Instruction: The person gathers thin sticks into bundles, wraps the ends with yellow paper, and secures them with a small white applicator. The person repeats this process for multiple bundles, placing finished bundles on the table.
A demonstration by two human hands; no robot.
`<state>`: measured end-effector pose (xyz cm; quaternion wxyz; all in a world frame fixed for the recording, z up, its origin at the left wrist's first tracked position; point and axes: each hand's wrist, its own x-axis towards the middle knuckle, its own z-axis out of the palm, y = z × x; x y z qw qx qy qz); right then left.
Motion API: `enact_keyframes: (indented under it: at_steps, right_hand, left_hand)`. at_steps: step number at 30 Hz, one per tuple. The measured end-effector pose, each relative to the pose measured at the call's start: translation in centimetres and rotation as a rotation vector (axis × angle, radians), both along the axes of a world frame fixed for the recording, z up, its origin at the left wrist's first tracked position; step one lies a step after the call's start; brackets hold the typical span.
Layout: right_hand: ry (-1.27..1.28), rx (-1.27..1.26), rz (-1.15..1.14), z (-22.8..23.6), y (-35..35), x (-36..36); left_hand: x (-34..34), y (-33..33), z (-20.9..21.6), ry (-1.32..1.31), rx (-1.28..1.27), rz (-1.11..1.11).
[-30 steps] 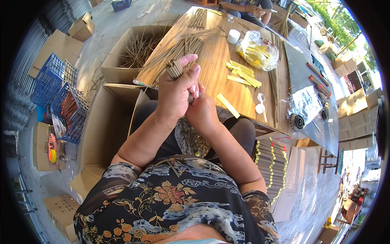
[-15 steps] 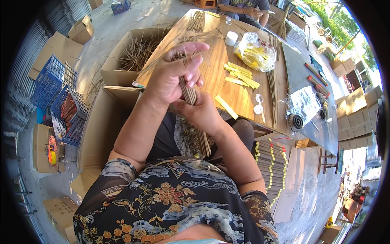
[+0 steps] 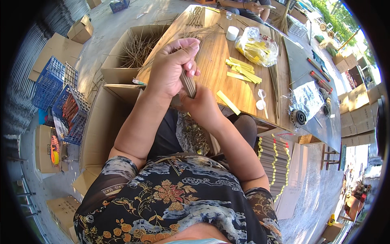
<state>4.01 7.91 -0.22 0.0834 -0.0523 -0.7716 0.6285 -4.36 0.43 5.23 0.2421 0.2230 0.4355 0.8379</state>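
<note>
A bundle of thin brown incense sticks point(image 3: 188, 86) is held at a slant over my lap. Around its upper end my left hand point(image 3: 168, 71) is closed, thumb and fingers curled over the tips. Just below, my right hand point(image 3: 203, 106) wraps the middle of the bundle, and the lower end shows under my right wrist. A single yellow paper strip point(image 3: 228, 102) lies on the wooden table point(image 3: 207, 77) near my right hand. Several more yellow strips point(image 3: 243, 72) lie in a loose pile farther back.
A clear bag of yellow strips point(image 3: 258, 49) and a white jar point(image 3: 232, 33) stand on the table. An open carton of loose sticks point(image 3: 140, 51) is at left, near blue crates point(image 3: 50, 83). Banded stick bundles point(image 3: 274, 162) stand at right. Another person point(image 3: 252, 9) sits across.
Both hands keep hold of the bundle. My left hand's fingers have curled in more over its top, and the bundle's lower end has swung slightly right. The view has shifted a little.
</note>
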Motion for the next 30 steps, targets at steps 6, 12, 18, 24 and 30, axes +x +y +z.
enact_keyframes:
  at_steps: [6,12,18,24,30]
  right_hand:
    - [0.033,-0.064,0.055,0.5,-0.2,0.4]
    - [0.084,0.423,-0.186,-1.0,0.1,-0.5]
    - [0.217,0.31,-0.146,-0.8,-0.2,-0.4]
    - [0.306,0.345,-0.166,-1.4,-0.4,-0.6]
    - [0.229,0.411,-0.168,-0.6,-0.4,-0.4]
  left_hand:
    - [-0.9,-1.0,-0.1,-0.07,0.159,-0.283]
    - [0.4,0.8,-0.4,-0.023,-0.056,0.306]
    - [0.3,0.3,-1.0,-0.062,-0.008,0.224]
    - [0.9,0.5,-1.2,-0.074,-0.002,0.193]
    - [0.5,-0.2,0.0,0.041,0.058,0.186]
